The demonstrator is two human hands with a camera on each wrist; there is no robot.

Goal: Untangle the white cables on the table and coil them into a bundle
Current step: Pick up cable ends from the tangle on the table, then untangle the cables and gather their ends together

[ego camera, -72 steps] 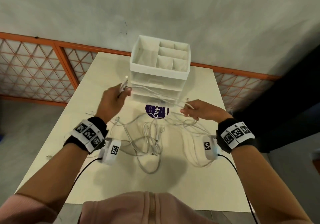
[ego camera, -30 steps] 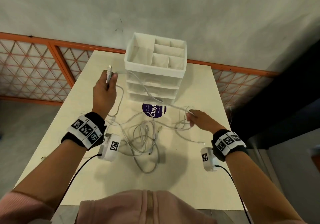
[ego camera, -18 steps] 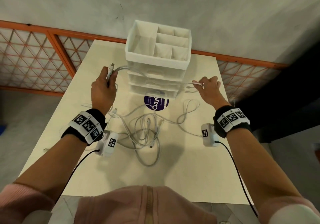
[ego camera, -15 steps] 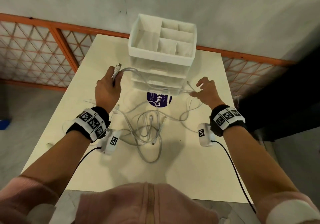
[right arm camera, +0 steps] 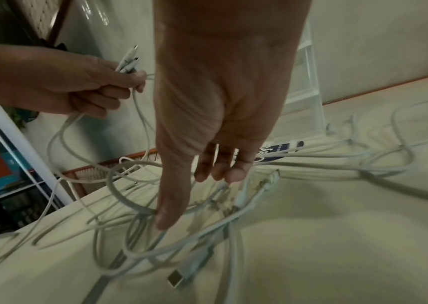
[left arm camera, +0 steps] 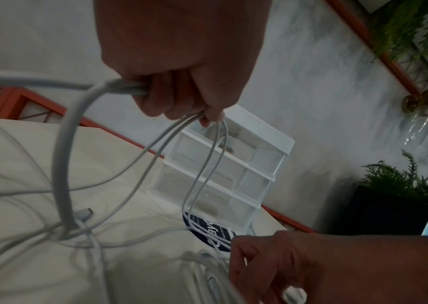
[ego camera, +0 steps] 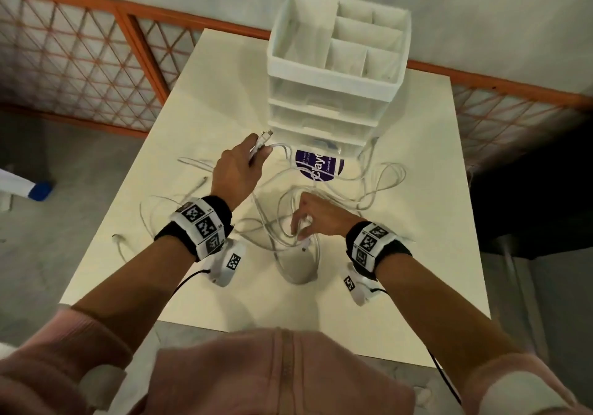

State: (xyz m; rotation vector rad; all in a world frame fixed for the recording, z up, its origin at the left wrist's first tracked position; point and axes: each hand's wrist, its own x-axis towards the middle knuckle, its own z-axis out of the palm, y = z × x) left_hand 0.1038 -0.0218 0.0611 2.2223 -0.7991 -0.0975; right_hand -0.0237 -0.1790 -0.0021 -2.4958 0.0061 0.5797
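Note:
Several white cables [ego camera: 369, 186] lie tangled across the cream table [ego camera: 417, 254], densest in the middle [right arm camera: 181, 246]. My left hand [ego camera: 256, 157] is raised in front of the drawer unit and grips a few cable ends [left arm camera: 129, 90]. Their connectors [right arm camera: 131, 59] stick out past the fingers, and strands hang from the hand into the heap. My right hand [ego camera: 300, 228] reaches down into the middle of the tangle. Its thumb [right arm camera: 168, 209] is straight and touches a strand, its fingers [right arm camera: 220, 170] stay apart from it, and nothing is pinched. A USB plug [right arm camera: 177, 279] lies near me.
A white drawer organizer [ego camera: 333, 100] with open top compartments stands at the back of the table, with a round purple sticker [ego camera: 321, 167] in front of it. An orange lattice railing [ego camera: 96, 61] runs behind. Loose cable ends trail toward the left table edge [ego camera: 118, 241].
My right hand has let go of the strand it held up beside the organizer and come back down into the middle of the tangle. My left hand still holds the cable ends and has shifted slightly right.

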